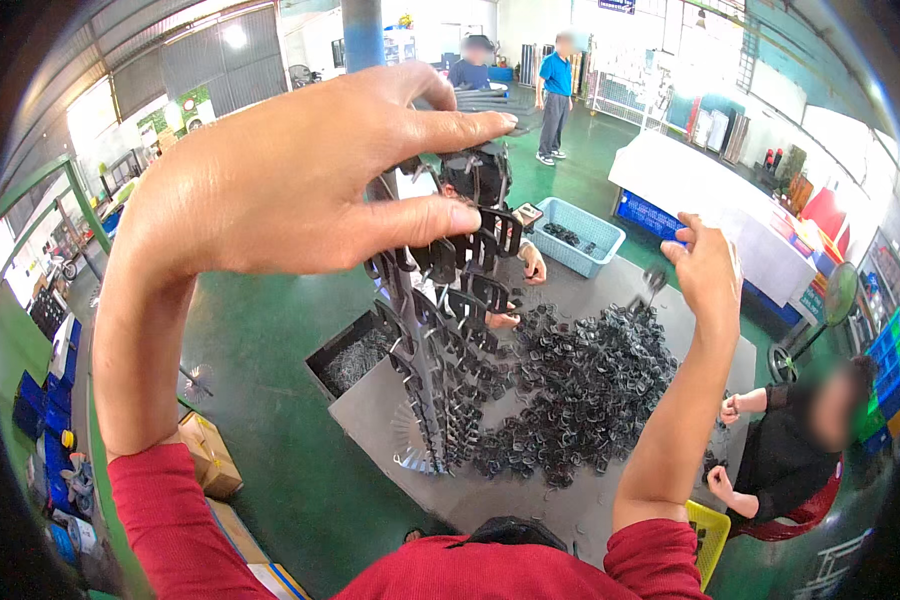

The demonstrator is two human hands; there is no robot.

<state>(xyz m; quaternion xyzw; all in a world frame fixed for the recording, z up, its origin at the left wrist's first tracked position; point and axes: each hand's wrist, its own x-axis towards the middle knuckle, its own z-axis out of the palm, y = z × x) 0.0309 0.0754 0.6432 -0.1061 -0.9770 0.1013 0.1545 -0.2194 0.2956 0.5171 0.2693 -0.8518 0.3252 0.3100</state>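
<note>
My left hand (280, 170) is large in the upper left, its thumb and forefinger reaching round the top of an upright rack (402, 300) hung with black plastic clips. A black clip (478, 172) shows between that thumb and forefinger; the curled fingers behind are partly hidden. More clips (485, 240) hang down the rack in rows. My right hand (708, 270) is raised at the right with its fingers apart and partly bent. Just below its fingertips is a blurred small black part (654, 279), seemingly apart from the hand. A broad heap of black clips (590, 390) covers the table between my arms.
The grey table (390, 430) carries a light-blue basket (595, 262) with some black parts. A dark bin (350, 352) stands at its left corner. Partly hidden behind the rack, another person's hand (535, 265) shows. A seated co-worker (790, 450) is at the right, by a yellow basket (708, 540).
</note>
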